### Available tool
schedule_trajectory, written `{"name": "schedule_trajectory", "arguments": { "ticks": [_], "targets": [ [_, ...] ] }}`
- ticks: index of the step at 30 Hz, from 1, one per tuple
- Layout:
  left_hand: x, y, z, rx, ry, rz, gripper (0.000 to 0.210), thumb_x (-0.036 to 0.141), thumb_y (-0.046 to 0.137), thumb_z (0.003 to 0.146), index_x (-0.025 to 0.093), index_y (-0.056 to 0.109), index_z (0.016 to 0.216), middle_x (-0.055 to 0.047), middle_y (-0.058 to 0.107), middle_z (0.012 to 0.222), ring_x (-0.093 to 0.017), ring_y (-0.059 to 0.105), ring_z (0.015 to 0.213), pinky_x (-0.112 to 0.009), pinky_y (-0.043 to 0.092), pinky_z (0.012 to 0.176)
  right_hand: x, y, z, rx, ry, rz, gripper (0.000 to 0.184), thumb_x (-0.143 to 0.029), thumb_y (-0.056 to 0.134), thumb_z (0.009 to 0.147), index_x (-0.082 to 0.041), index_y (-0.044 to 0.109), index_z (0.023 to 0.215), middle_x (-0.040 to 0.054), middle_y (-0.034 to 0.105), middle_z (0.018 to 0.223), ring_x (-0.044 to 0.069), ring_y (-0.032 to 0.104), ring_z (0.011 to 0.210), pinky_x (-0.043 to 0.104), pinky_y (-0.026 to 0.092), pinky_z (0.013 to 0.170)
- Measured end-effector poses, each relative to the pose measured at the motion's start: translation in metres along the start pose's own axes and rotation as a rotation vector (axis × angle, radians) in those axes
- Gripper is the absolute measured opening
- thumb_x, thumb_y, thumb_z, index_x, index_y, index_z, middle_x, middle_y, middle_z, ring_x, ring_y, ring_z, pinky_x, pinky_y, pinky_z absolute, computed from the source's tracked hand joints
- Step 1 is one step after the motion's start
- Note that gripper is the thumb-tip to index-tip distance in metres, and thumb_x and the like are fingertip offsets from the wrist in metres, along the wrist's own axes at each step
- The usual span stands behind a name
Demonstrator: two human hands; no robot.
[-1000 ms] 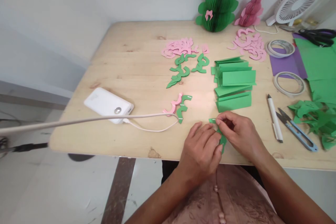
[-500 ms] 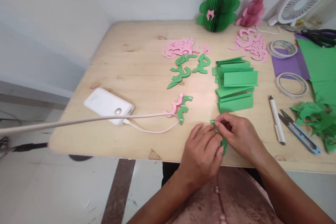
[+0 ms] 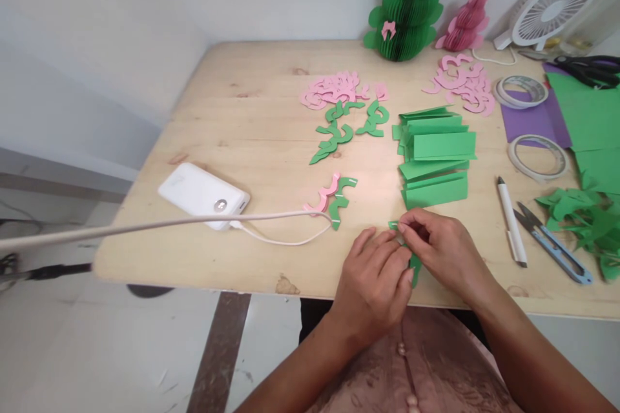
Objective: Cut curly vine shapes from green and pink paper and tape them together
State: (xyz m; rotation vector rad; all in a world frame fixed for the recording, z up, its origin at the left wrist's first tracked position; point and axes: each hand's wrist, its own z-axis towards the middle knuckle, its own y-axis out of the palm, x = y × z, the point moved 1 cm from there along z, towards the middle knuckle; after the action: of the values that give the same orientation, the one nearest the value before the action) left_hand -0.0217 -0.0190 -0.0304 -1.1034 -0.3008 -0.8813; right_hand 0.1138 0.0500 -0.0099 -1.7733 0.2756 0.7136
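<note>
Near the table's front edge, my left hand (image 3: 374, 276) rests with bent fingers over a curved green paper cutout (image 3: 415, 268), holding it against the wood. My right hand (image 3: 440, 242) pinches at the cutout's far end, where a short white strip shows on the green. Whether the fingertips grip the strip or the paper is too small to tell. Most of the cutout lies hidden beneath both hands. To the left, a wavy green piece with white strips (image 3: 338, 211) touches a pink wavy piece (image 3: 330, 188).
Folded green paper (image 3: 438, 147) stands just beyond my right hand. Right of it lie a white pen (image 3: 511, 222), blue thread snips (image 3: 555, 246) and tape rolls (image 3: 537, 156). A power bank (image 3: 201, 192) sits left, its cable crossing the table. Paper rabbits (image 3: 411, 10) stand behind.
The view has shifted very slightly. Both hands stay at the green cutout in nearly the same pose, and nothing else has visibly moved.
</note>
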Motion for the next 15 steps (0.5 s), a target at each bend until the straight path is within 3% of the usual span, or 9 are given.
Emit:
{"name": "schedule_trajectory", "arguments": {
  "ticks": [15],
  "targets": [
    [-0.0017,0.0003,-0.0003,0.003,0.012,0.004,0.018,0.015,0.047,0.086,0.013,0.059,0.100,-0.012,0.071,0.103,-0.024,0.062,0.109,-0.046,0.043,0.103,0.0001,-0.0021,0.0006,-0.018,0.019,0.046,0.020,-0.036,0.049,0.086,-0.021,0.062,0.080,-0.0014,0.063,0.064,0.016,0.056,0.060,0.027,0.038,0.060]
  ]
}}
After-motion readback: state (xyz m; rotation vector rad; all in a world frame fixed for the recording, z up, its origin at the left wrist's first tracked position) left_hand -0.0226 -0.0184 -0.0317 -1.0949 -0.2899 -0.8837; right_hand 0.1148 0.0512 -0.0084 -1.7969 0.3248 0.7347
